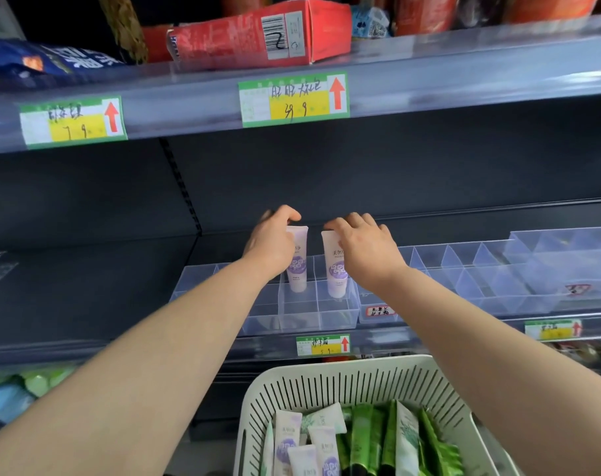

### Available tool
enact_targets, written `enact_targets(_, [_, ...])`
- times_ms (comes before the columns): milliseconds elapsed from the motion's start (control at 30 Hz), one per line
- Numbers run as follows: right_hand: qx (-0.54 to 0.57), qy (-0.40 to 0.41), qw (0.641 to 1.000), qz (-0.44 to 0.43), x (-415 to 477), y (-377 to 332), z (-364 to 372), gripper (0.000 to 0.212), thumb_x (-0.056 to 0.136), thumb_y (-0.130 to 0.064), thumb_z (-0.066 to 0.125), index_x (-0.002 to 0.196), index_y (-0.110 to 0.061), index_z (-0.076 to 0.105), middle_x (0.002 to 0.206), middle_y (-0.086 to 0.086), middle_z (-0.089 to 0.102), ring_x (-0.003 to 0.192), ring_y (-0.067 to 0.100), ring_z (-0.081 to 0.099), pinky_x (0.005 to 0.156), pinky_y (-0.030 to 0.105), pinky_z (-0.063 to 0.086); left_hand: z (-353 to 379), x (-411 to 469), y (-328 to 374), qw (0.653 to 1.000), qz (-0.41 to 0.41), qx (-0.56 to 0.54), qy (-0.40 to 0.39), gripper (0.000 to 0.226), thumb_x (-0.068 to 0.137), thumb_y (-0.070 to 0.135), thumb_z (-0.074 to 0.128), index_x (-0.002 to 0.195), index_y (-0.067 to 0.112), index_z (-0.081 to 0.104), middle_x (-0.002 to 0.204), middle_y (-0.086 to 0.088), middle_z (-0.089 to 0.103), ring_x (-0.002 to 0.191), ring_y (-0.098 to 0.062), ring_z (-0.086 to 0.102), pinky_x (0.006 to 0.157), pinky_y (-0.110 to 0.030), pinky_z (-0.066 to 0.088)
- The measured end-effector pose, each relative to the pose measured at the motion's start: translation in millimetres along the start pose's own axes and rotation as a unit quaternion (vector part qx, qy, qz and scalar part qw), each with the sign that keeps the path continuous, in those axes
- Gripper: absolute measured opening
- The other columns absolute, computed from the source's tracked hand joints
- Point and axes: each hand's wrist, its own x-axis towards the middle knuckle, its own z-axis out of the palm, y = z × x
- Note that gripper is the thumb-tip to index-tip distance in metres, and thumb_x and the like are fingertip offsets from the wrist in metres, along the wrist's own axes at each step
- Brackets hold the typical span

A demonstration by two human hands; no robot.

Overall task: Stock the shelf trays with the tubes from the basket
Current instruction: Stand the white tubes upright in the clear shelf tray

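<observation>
Two white tubes with purple labels stand cap-down in neighbouring compartments of a clear plastic tray [302, 314] on the middle shelf. My left hand [275, 240] grips the top of the left tube [298, 266]. My right hand [364, 249] holds the top of the right tube [336, 269]. Below, a pale green slotted basket [343, 383] holds several more tubes, white-and-purple ones [287, 441] on its left and green ones [378, 438] on its right.
More clear divided trays [491, 273] run along the shelf to the right, one with a red-edged label [378, 310]. Price tags hang on the shelf rails. The shelf above carries a red box [257, 32] and a blue bag [45, 63]. Packets lie on the lower left shelf.
</observation>
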Motion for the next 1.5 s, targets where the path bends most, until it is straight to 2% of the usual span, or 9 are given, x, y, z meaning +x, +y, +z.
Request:
enact_targets(133, [-0.02, 0.027, 0.999, -0.003, -4.7, -2.6, -4.1, 0.056, 0.09, -0.016, 0.059, 0.14, -0.023, 0.035, 0.136, 0.005, 0.043, 0.122, 0.028, 0.038, 0.097, 0.039, 0.037, -7.2, -9.4, 6.4, 0.998, 0.04, 0.053, 0.011, 0.041, 0.095, 0.001, 0.047, 0.127, 0.025, 0.05, 0.133, 0.0, 0.045, 0.118, -0.021, 0.047, 0.084, -0.036, 0.048])
enact_targets(267, [-0.03, 0.063, 0.998, -0.008, -17.3, -5.0, -10.8, 0.053, 0.091, -0.014, 0.058, 0.139, -0.022, 0.038, 0.136, 0.005, 0.043, 0.121, 0.027, 0.039, 0.094, 0.038, 0.037, -15.5, -25.4, 11.3, 0.992, 0.088, 0.077, 0.038, 0.037, 0.092, 0.003, 0.052, 0.124, 0.023, 0.053, 0.132, 0.003, 0.045, 0.12, -0.02, 0.042, 0.086, -0.042, 0.05])
enact_targets(400, [-0.022, 0.088, 0.996, -0.013, -46.2, -8.5, -12.9, 0.054, 0.088, -0.008, 0.058, 0.137, -0.021, 0.042, 0.136, 0.005, 0.044, 0.12, 0.028, 0.04, 0.091, 0.039, 0.037, -15.2, -58.0, 18.8, 0.988, 0.119, 0.065, 0.067, 0.03, 0.093, 0.007, 0.052, 0.12, 0.021, 0.057, 0.13, 0.003, 0.048, 0.118, -0.019, 0.044, 0.086, -0.041, 0.049])
enact_targets(600, [-0.007, 0.092, 0.995, -0.032, -115.8, -15.5, 17.3, 0.057, 0.078, 0.002, 0.062, 0.13, -0.016, 0.051, 0.129, 0.008, 0.052, 0.114, 0.032, 0.047, 0.083, 0.042, 0.039, 9.7, -118.2, 11.4, 0.989, 0.138, 0.021, 0.049, 0.023, 0.096, 0.012, 0.051, 0.117, 0.02, 0.059, 0.128, 0.002, 0.051, 0.121, -0.017, 0.044, 0.09, -0.033, 0.044])
enact_targets(800, [-0.001, 0.009, 1.0, -0.018, -175.5, -14.3, 65.2, 0.05, 0.084, -0.004, 0.055, 0.13, -0.021, 0.05, 0.123, 0.003, 0.052, 0.113, 0.03, 0.046, 0.084, 0.042, 0.039, 41.8, -168.1, -23.5, 0.995, 0.101, 0.023, -0.01, 0.024, 0.094, 0.009, 0.053, 0.116, 0.018, 0.06, 0.123, 0.001, 0.054, 0.119, -0.017, 0.047, 0.097, -0.032, 0.041])
enact_targets(967, [-0.005, -0.1, 0.995, -0.02, -204.0, -15.6, 96.4, 0.058, 0.086, -0.004, 0.052, 0.138, -0.027, 0.039, 0.136, -0.002, 0.042, 0.125, 0.022, 0.038, 0.1, 0.038, 0.034, 69.1, -193.4, -54.1, 0.991, 0.027, 0.069, -0.11, 0.027, 0.096, 0.013, 0.053, 0.122, 0.019, 0.056, 0.128, 0.002, 0.053, 0.12, -0.016, 0.048, 0.096, -0.032, 0.043])
enact_targets(1133, [0.01, -0.181, 0.983, -0.02, -221.6, -15.8, 126.1, 0.058, 0.084, -0.003, 0.049, 0.137, -0.026, 0.041, 0.137, -0.003, 0.041, 0.125, 0.02, 0.037, 0.101, 0.036, 0.034, 93.6, -205.0, -78.4, 0.969, -0.056, 0.114, -0.213, 0.034, 0.094, 0.013, 0.055, 0.128, 0.017, 0.052, 0.134, -0.001, 0.05, 0.124, -0.017, 0.046, 0.098, -0.031, 0.039])
enact_targets(1367, [0.027, -0.29, 0.957, -0.017, -209.9, -22.9, 161.7, 0.043, 0.091, -0.01, 0.05, 0.132, -0.022, 0.046, 0.13, 0.0, 0.049, 0.122, 0.021, 0.041, 0.097, 0.037, 0.037, 112.2, -209.5, -91.9, 0.949, -0.082, 0.15, -0.264, 0.035, 0.092, 0.007, 0.056, 0.126, 0.013, 0.052, 0.126, -0.004, 0.052, 0.115, -0.02, 0.05, 0.09, -0.032, 0.043])
enact_targets(1500, [0.018, -0.323, 0.946, -0.019, -201.8, -30.9, 179.2, 0.05, 0.09, -0.012, 0.05, 0.138, -0.02, 0.04, 0.135, 0.002, 0.047, 0.128, 0.022, 0.037, 0.102, 0.039, 0.036, 117.8, -210.5, -95.0, 0.948, -0.079, 0.152, -0.268, 0.033, 0.092, 0.004, 0.053, 0.125, 0.011, 0.052, 0.124, -0.006, 0.052, 0.113, -0.021, 0.05, 0.089, -0.029, 0.041])
